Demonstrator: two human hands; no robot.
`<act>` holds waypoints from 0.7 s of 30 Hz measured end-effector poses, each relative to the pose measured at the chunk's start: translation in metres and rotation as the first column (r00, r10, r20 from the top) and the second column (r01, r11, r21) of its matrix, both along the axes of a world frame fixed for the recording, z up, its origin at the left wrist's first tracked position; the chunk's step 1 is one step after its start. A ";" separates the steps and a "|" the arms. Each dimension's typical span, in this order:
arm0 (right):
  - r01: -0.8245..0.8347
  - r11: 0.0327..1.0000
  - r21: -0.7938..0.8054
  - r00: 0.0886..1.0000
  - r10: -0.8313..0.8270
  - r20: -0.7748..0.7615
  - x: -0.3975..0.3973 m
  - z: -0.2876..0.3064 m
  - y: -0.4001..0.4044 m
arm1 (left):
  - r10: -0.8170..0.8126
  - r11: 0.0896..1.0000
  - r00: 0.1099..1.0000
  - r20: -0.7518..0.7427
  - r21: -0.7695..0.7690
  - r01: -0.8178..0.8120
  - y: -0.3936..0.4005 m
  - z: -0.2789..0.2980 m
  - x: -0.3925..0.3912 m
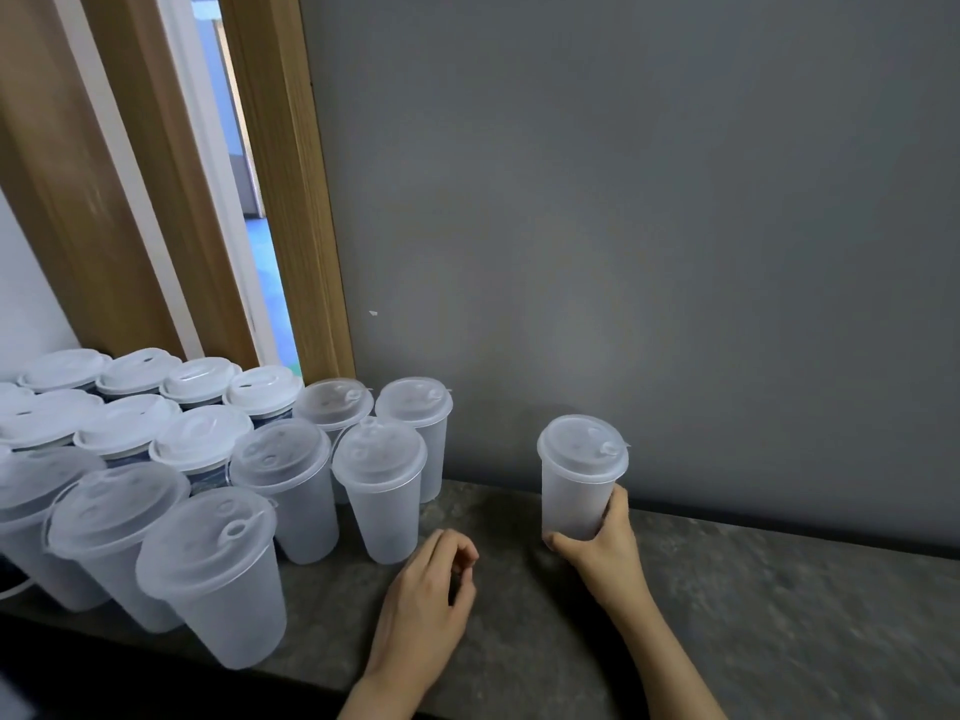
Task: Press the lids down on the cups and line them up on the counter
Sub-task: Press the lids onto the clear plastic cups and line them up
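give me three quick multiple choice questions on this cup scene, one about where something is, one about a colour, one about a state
1. Where is the cup that the right hand holds?
A. inside the group of cups
B. apart from the group, to its right, near the wall
C. lying on the floor

2. What colour is the wall behind the counter?
A. grey
B. bright red
C. yellow

3. What state is the left hand in?
A. gripping a cup
B. pressing a lid
C. holding nothing, fingers loosely curled

Answers:
1 B, a bare stretch of counter separates it from the grouped cups.
2 A, the wall is plain grey.
3 C, the hand is over the counter with nothing in it.
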State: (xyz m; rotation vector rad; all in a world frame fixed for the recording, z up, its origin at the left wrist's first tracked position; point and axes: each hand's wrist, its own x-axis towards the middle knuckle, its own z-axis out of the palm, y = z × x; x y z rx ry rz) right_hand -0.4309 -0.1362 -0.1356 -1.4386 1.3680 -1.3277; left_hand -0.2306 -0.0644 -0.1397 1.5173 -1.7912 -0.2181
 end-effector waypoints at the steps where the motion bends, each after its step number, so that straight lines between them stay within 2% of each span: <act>1: 0.012 1.000 0.004 1.000 -0.012 -0.005 -0.001 -0.001 0.004 | 0.012 1.000 1.000 0.005 -0.004 -0.012 0.002 0.001 0.000; 3: 0.072 0.997 -0.023 0.997 -0.073 -0.026 -0.006 -0.003 0.014 | 0.051 0.993 0.998 0.022 -0.111 -0.048 0.005 0.002 0.001; 4: 0.128 0.991 -0.048 0.989 -0.131 -0.062 -0.008 -0.006 0.021 | 0.088 0.965 0.996 0.035 -0.251 -0.076 0.007 0.003 0.002; 6: 0.245 0.960 -0.135 0.952 -0.265 -0.154 -0.012 -0.013 0.033 | 0.205 0.825 0.977 0.060 -0.547 -0.140 0.011 0.011 0.003; 8: 0.321 0.913 -0.253 0.905 -0.374 -0.203 -0.011 -0.014 0.041 | 0.316 0.700 0.948 0.039 -0.684 -0.205 0.008 0.032 0.009; 9: 0.342 0.889 -0.304 0.885 -0.414 -0.215 -0.009 -0.014 0.044 | 0.372 0.680 0.928 0.023 -0.687 -0.256 0.004 0.045 0.013; 11: 0.339 0.851 -0.401 0.854 -0.457 -0.249 -0.004 -0.011 0.047 | 0.454 0.742 0.890 0.055 -0.575 -0.343 -0.003 0.069 0.019; 13: 0.267 0.834 -0.483 0.844 -0.444 -0.300 0.001 -0.010 0.049 | 0.434 0.851 0.889 0.147 -0.391 -0.350 -0.009 0.081 0.023; 15: 0.167 0.821 -0.545 0.825 -0.419 -0.378 0.005 -0.010 0.051 | 0.372 0.909 0.907 0.198 -0.275 -0.313 -0.010 0.080 0.024; 17: 0.069 0.810 -0.582 0.806 -0.389 -0.446 0.006 -0.011 0.053 | 0.366 0.908 0.901 0.233 -0.303 -0.290 -0.010 0.072 0.024; 19: -0.027 0.811 -0.585 0.793 -0.338 -0.506 0.006 -0.009 0.055 | 0.362 0.886 0.909 0.204 -0.379 -0.268 -0.009 0.065 0.022; 21: -0.133 0.819 -0.559 0.790 -0.253 -0.559 0.007 -0.006 0.059 | 0.292 0.870 0.942 0.168 -0.456 -0.188 -0.008 0.061 0.017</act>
